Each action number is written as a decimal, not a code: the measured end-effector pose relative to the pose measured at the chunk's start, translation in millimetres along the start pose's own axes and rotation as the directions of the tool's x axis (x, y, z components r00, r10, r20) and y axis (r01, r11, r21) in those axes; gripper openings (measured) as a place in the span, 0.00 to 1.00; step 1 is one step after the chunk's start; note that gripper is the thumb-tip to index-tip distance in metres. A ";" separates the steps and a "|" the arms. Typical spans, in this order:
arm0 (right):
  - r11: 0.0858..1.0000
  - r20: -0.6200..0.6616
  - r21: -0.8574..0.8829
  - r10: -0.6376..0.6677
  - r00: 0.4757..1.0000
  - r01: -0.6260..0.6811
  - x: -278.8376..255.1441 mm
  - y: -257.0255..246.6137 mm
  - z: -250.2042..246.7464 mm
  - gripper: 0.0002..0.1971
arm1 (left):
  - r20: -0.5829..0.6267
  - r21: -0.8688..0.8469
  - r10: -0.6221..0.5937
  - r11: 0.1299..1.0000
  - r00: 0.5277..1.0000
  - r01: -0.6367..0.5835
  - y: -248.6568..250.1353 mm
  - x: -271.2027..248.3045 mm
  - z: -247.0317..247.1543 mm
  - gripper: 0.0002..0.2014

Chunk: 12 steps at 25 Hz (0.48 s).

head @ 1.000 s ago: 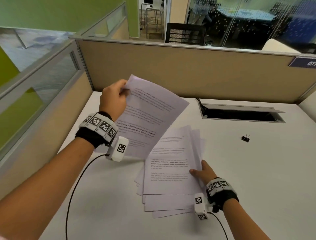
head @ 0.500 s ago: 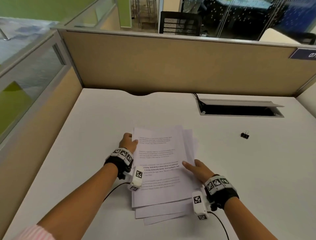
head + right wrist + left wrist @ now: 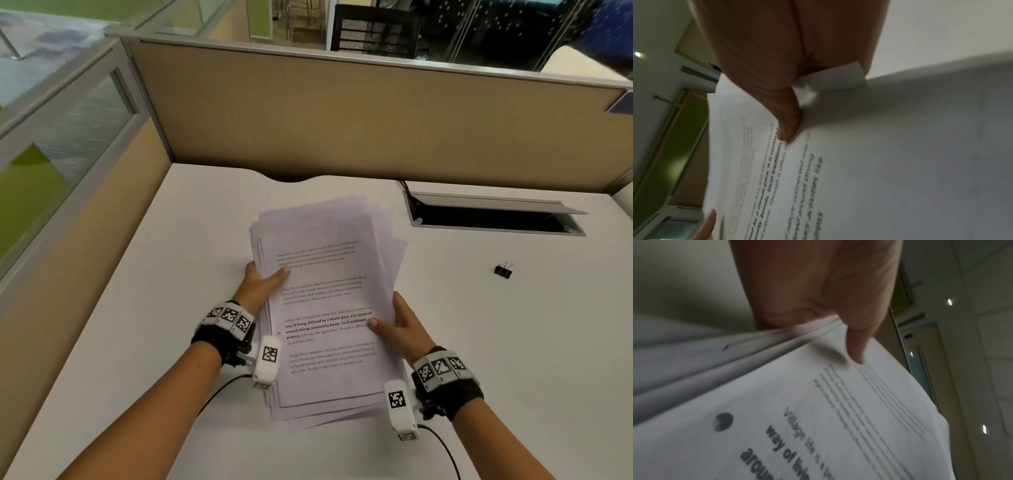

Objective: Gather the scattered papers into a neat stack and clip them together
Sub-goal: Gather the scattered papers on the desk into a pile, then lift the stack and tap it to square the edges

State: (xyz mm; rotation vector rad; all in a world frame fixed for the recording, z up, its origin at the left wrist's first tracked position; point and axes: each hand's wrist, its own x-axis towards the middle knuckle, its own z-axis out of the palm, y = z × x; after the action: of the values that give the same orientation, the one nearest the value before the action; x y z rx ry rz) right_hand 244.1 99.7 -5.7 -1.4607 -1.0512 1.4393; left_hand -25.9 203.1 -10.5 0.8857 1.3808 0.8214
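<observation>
**Papers gathered, edges not yet squared**

The left hand point(image 3: 262, 282) grips the left edge of the papers point(image 3: 329, 308), thumb on the top printed sheet and fingers underneath; the left wrist view shows the thumb point(image 3: 856, 344) pressing into the bundle. The pile sits over the middle of the desk point(image 3: 137, 342), apparently raised off its surface, with sheets fanned out at the far and near ends. The right hand point(image 3: 399, 325) pinches the right edge the same way, thumb on top. Both forearms reach in from the near edge, palms turned toward each other.

The gathering step looks nearly finished. The next move likely calls for standing the pile on one edge and tapping it flush. Only then reach for the binder clip point(image 3: 503, 270), which lies well apart toward the right edge of the desk.
</observation>
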 end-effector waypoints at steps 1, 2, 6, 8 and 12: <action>0.999 0.016 0.021 -0.024 1.000 0.023 -1.3 -8.3 -1.4 0.29 | 0.049 -0.118 0.060 0.991 0.997 -0.054 7.0 -1.9 -5.5 0.25; 0.999 0.025 0.032 -0.043 0.999 0.042 -1.5 -16.1 -3.4 0.29 | 0.072 -0.182 0.124 0.977 0.990 -0.109 18.5 -6.1 -9.2 0.18; 0.984 -0.026 -0.059 -0.170 0.985 0.168 -0.2 -65.3 -5.0 0.19 | 0.068 -0.205 0.401 0.902 0.914 -0.380 75.3 -30.4 -8.9 0.13; 0.967 -0.102 -0.028 -0.256 0.961 0.255 2.1 -91.7 0.9 0.20 | 0.002 -0.163 0.520 0.843 0.854 -0.512 98.9 -44.8 -2.6 0.14; 0.895 -0.226 0.016 -0.431 0.874 0.445 3.9 -127.2 22.8 0.19 | -0.063 -0.048 0.692 0.718 0.719 -0.694 121.3 -65.4 6.0 0.17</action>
State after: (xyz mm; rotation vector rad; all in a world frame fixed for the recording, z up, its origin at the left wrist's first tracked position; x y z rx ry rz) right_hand 218.9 144.2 113.1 -1.1980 -1.0973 0.9582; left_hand -19.0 199.7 127.3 1.3732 1.0244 1.4586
